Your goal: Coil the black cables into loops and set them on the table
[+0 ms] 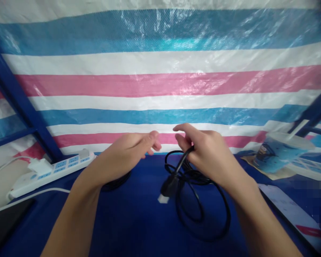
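My right hand [203, 142] is closed around a black cable [224, 221], with its index finger stretched to the left. From that hand hangs the cable's black plug [169, 185], whose end is pale and blurred. The rest of the cable lies in loose loops on the blue tabletop [139, 221] beneath the hand. To the left, my left hand [139, 144] hovers above the table, its thumb out and its fingers loosely curved and apart from the cable. Another black coil [116, 182] is partly hidden behind my left wrist.
A white power strip [53, 173] with plugs and a white cord lies at left, near a black flat object [10, 221]. At right are a blue cup [279, 151] with a straw, another power strip [312, 167] and a flat device [289, 210]. A striped sheet [160, 85] hangs behind.
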